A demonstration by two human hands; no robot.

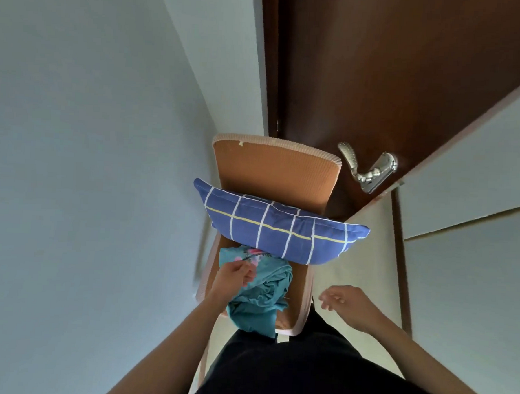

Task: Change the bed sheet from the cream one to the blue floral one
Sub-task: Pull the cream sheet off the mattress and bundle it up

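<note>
Dark clothing point(288, 376) nearest, filling the bottom edge, both bare forearms reaching forward from it. Left hand point(233, 275) down on the bunched blue floral sheet point(259, 296), fingers curled and pinching a fold near the pink flower print. Right hand point(343, 302) off to the side, well apart from the sheet, hovering above pale floor point(366, 262), fingers loosely bent, gripping nothing. Sheet crumpled in a heap on the front of a chair seat point(288, 323), long axis running from the near seat edge away toward the chair back, near end drooping over the seat edge. Just beyond, touching the sheet's far end, a navy checked pillow point(278, 228) lying crosswise, long axis left to right, right corner jutting past the chair. Farther on, orange chair back point(278, 170) upright. Behind that, dark wooden door point(395, 68) with a silver lever handle point(367, 169); pale blue wall point(90, 127) at left.
</note>
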